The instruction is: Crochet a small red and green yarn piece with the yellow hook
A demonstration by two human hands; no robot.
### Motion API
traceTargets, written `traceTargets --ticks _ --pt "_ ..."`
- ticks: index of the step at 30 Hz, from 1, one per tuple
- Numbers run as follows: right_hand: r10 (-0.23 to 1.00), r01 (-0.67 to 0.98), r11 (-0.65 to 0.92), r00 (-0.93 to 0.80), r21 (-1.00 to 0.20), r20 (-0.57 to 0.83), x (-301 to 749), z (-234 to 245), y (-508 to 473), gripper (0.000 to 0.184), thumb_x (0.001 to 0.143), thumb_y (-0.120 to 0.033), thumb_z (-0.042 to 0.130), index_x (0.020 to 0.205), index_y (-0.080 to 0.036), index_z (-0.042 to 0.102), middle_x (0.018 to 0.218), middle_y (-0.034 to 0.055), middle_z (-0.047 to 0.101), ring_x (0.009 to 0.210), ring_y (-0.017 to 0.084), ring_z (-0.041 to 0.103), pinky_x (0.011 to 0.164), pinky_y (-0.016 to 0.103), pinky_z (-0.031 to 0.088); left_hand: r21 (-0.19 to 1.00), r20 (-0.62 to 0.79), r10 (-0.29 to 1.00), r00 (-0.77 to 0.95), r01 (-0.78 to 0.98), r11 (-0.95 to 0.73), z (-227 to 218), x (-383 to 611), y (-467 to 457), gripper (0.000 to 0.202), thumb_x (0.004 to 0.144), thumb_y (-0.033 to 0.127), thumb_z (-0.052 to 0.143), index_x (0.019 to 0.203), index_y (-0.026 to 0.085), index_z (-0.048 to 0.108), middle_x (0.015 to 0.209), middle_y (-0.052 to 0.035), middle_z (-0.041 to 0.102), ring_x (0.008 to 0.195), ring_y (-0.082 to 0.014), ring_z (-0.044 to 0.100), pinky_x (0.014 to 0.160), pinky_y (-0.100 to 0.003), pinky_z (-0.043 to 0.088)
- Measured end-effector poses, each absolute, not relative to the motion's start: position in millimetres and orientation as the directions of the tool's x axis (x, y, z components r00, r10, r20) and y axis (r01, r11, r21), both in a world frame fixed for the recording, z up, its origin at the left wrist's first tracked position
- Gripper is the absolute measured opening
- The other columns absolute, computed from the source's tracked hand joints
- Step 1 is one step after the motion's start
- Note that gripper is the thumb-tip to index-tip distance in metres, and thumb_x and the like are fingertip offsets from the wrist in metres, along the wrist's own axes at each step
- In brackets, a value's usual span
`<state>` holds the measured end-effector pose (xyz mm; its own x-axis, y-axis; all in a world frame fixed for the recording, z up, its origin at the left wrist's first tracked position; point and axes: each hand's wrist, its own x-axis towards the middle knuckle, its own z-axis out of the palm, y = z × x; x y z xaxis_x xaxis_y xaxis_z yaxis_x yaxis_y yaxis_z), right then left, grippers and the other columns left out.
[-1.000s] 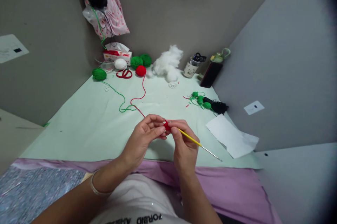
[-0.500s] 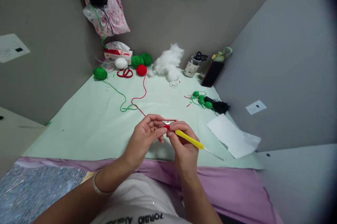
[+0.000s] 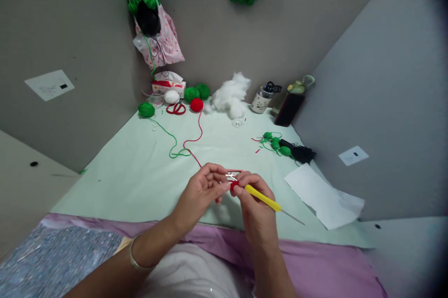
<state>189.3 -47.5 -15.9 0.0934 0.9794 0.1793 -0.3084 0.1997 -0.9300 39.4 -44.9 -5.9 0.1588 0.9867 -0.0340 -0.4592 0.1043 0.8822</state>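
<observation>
My right hand (image 3: 258,195) is closed round a crochet hook with a yellow handle (image 3: 262,197); its thin metal rear end points down to the right. A small red crocheted piece (image 3: 234,186) sits at my right fingertips, close to the hook's silver tip. Just left of it, my left hand (image 3: 203,190) is closed, thumb and fingers together, with red yarn running through it. That strand (image 3: 194,158) leads back over the table to a red yarn ball (image 3: 196,105). Behind the fingertips lies a flat reddish-framed object (image 3: 235,170), mostly hidden.
Green yarn balls (image 3: 146,110), a white ball (image 3: 171,97), red-handled scissors (image 3: 176,109) and white stuffing (image 3: 233,95) line the back. At right are a pen cup (image 3: 262,101), a dark phone (image 3: 289,109), small green crocheted pieces (image 3: 275,143), black yarn (image 3: 303,154) and paper (image 3: 325,195).
The view has tilted up and shifted, so everything sits lower and to the right. My hands have drawn slightly apart, and the red piece now shows more at my right fingertips.
</observation>
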Motion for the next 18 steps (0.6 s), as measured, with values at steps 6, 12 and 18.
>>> traceTargets --ticks 6,12,18 --pt "0.959 -0.289 0.282 0.058 -0.915 0.277 192.3 -8.3 -57.0 0.015 0.080 -0.022 0.085 0.075 -0.025 0.071 0.077 -0.0010 0.063 0.073 0.016 0.059 0.067 0.028 0.049 0.769 -0.061 0.964 0.260 -0.604 0.211 14.1 34.9 -40.6 0.038 0.091 0.056 0.077 0.084 0.021 0.067 0.077 0.0022 0.053 0.071 -0.0124 0.051 0.081 -0.030 0.057" --pt "0.938 -0.441 0.233 -0.135 -0.867 0.321 195.5 -1.1 -73.2 0.018 0.080 -0.026 0.088 0.075 -0.026 0.070 0.073 -0.0014 0.059 0.062 0.013 0.049 0.054 0.025 0.039 0.560 -0.003 0.981 0.196 -0.812 0.164 58.6 10.6 -12.2 0.043 0.104 0.049 0.058 0.072 0.021 0.058 0.065 0.0061 0.040 0.056 -0.0098 0.044 0.098 -0.047 0.061" --pt "0.960 -0.742 0.205 0.026 -0.638 0.279 239.6 14.2 -67.7 0.029 0.073 -0.022 0.091 0.073 -0.028 0.063 0.065 -0.0062 0.034 0.051 0.011 0.022 0.039 0.021 0.022 0.626 0.143 0.988 -0.065 -0.767 -0.141 68.8 -53.2 8.0 0.035 0.105 0.041 0.057 0.076 0.023 0.064 0.065 0.0058 0.050 0.058 -0.0106 0.048 0.106 -0.046 0.058"
